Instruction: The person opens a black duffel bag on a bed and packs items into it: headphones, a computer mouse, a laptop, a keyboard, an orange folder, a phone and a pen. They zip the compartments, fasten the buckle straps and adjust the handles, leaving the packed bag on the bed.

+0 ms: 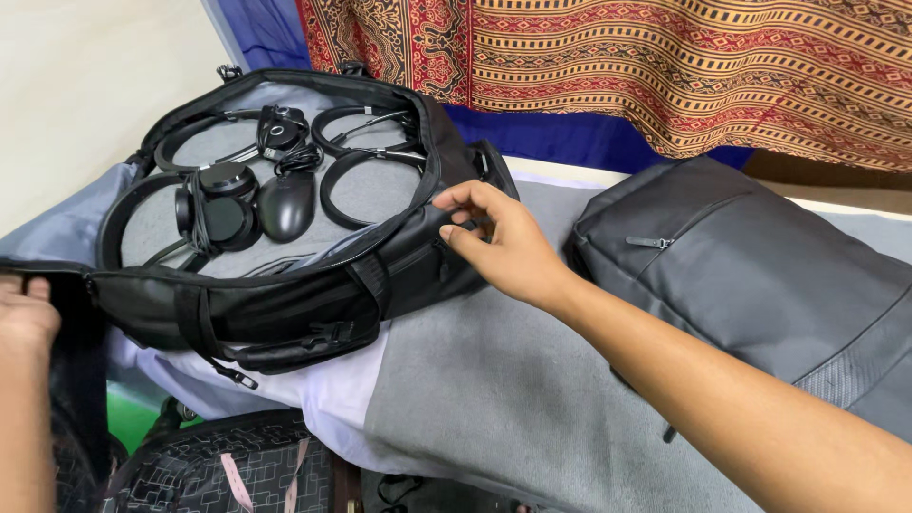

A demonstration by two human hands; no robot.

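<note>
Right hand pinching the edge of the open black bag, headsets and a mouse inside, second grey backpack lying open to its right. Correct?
Not quite: in the head view the grey backpack is zipped shut. The rest holds: right hand at the black bag edge, headsets and mouse inside.

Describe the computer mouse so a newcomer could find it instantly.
Start at the open black bag left of the closed grey backpack. On its grey lining lies the mouse, right of the round headset earcups: a smooth, solid black teardrop among hoops and cables.
</note>
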